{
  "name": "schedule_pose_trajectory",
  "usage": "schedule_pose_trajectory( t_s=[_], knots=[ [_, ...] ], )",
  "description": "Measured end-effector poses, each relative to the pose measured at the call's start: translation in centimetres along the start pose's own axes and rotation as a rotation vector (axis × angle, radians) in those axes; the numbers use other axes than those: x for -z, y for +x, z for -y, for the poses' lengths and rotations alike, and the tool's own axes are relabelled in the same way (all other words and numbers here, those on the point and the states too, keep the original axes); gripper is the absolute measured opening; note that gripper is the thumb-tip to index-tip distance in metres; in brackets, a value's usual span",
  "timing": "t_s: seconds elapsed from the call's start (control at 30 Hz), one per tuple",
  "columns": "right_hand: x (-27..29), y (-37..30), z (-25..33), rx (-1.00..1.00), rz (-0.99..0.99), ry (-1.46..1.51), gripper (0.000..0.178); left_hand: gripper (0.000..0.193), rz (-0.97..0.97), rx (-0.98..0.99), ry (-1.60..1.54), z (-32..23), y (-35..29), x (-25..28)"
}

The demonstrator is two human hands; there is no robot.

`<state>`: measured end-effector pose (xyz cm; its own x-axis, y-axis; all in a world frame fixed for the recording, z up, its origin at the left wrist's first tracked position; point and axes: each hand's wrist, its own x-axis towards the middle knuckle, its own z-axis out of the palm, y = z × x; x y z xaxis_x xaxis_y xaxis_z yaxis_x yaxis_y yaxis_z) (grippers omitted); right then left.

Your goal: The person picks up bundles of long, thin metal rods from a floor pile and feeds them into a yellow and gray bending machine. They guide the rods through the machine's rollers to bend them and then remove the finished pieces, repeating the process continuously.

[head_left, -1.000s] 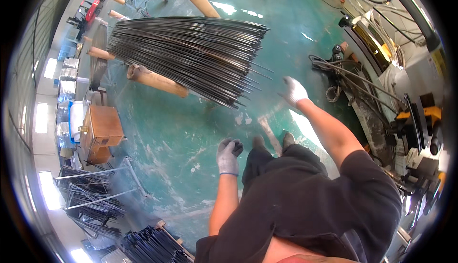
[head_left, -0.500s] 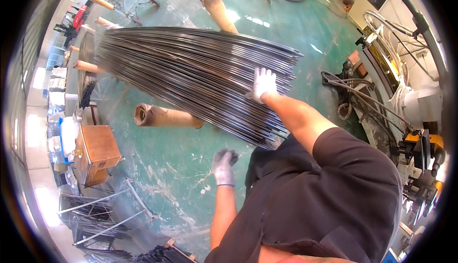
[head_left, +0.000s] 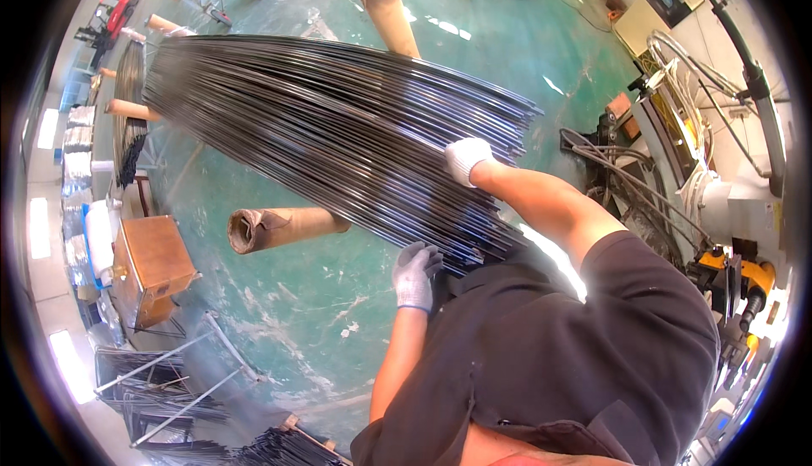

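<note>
A wide layer of long, dark metal rods (head_left: 330, 119) stretches from the far left to near my body, with uneven ends toward the right. My right hand (head_left: 469, 160), in a white knit glove, is curled down on the rods near those ends. It looks closed on some of them, though its fingertips are hidden. My left hand (head_left: 416, 275), in a greyish-white glove, is at the near edge of the rods, close to my waist. Its fingers are bent but apart, and nothing shows in them.
Brown cardboard tubes, one far (head_left: 386, 11) and one near (head_left: 288, 229), jut out from under the rods. A wooden box (head_left: 156, 254) stands at the left, above a rack frame (head_left: 182, 407) with more rods. Cabled machinery (head_left: 651, 161) lines the right.
My left hand has moved up and right to the rods' near edge. My right hand has gone from lying flat with fingers stretched to curled on the rods. The view has shifted slightly.
</note>
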<state>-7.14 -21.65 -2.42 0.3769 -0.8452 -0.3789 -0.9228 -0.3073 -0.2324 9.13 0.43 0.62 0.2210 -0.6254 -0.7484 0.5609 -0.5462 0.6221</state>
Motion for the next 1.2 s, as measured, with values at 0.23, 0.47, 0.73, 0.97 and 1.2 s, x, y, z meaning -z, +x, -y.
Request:
schedule_pose_trajectory(
  t_s=[0.23, 0.47, 0.73, 0.97, 1.2],
  knots=[
    [3.7, -0.2, -0.1, -0.007, 0.118, 0.017, 0.030, 0.025, -0.064, -0.100, 0.038, -1.5, 0.9, 0.6],
    [4.5, -0.9, -2.0, -0.112, 0.412, 0.843, 0.040, 0.024, -0.075, -0.054, 0.012, -1.4, 0.7, 1.3],
    [3.9, -11.8, -4.5, -0.226, 0.294, 0.446, 0.053, 0.020, 0.183, -0.048, -0.071, -3.0, 3.7, -2.1],
    [0.0, -40.7, -10.3, -0.802, 0.405, 0.157, 0.029, 0.029, 0.332, 0.129, -0.256, -8.7, 11.5, -5.4],
    [-5.3, -46.9, -6.1, -0.748, -0.239, 0.118, 0.019, 0.016, 0.327, 0.210, -0.316, -6.5, 9.5, -7.5]
  ],
)
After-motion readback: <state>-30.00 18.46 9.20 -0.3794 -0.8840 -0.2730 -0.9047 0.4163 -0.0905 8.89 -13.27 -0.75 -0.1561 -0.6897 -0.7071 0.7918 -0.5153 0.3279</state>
